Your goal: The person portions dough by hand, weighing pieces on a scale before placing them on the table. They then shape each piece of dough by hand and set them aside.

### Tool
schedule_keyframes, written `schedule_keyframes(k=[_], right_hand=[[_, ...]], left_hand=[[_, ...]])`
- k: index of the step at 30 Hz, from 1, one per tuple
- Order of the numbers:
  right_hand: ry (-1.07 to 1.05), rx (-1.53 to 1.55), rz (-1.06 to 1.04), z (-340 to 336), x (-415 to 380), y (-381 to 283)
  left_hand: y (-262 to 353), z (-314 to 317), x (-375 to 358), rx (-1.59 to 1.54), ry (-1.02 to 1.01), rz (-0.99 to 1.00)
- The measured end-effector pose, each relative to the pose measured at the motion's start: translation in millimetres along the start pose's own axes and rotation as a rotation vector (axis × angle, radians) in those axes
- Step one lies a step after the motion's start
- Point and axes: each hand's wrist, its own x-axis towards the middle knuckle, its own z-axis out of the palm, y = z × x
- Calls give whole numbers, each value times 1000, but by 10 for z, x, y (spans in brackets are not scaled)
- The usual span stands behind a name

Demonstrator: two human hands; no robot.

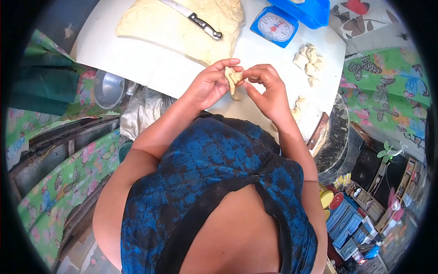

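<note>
Between my two hands, above the table's near edge, is a small twisted piece of dough (233, 78). My left hand (211, 85) cups it from the left, fingers curled about it. From the right, my right hand (265, 86) pinches the dough's edge between thumb and fingers. Just beyond my hands lies a big slab of dough (173, 34), with a black-handled knife (205, 25) resting on it. Several small dough pieces (311, 59) sit to the right of my right hand, and more dough (299, 107) shows partly behind my right forearm.
A blue dial scale (274, 26) with a blue tray (310, 11) stands at the table's back right. The white table (150, 64) curves at its left edge. Below it on the left is a metal bowl (108, 89). A dark round tub (337, 137) stands at the right.
</note>
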Motion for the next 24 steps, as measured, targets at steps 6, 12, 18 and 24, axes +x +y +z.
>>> schedule_keyframes(k=[6, 12, 18, 24], right_hand=[[-65, -263, -133, 27, 22, 46], [33, 275, 268, -150, 102, 167], [-4, 600, 339, -203, 102, 80], [-85, 541, 356, -95, 28, 28]], left_hand=[[-13, 168, 1, 316, 93, -59], [14, 104, 13, 254, 59, -102], [3, 157, 44, 268, 21, -137], [-24, 210, 43, 330, 35, -128]])
